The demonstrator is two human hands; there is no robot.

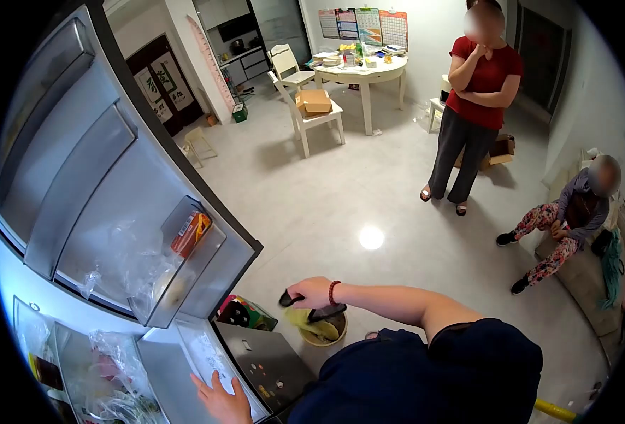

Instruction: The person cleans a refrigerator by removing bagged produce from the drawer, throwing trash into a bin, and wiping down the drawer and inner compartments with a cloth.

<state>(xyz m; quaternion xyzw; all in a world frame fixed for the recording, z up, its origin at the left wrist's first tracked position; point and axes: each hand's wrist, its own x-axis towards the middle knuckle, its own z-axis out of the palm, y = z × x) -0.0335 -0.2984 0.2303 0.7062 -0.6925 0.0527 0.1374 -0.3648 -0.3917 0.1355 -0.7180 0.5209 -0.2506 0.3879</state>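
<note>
My left hand is open, its fingers spread beside the lower edge of the open fridge compartment. Stretched out to the other side, my right hand is closed, with a black thing showing at its fingers. Its kind is not clear. Just under this hand is a blurred yellow-green thing, perhaps a thin bag, over a round bin. Whether the hand holds the yellow-green thing too, I cannot tell.
The fridge door stands wide open, with an orange box and plastic bags in its shelf. Bagged food fills the fridge at left. A colourful bag sits by the bin. One person stands ahead; another sits on a sofa.
</note>
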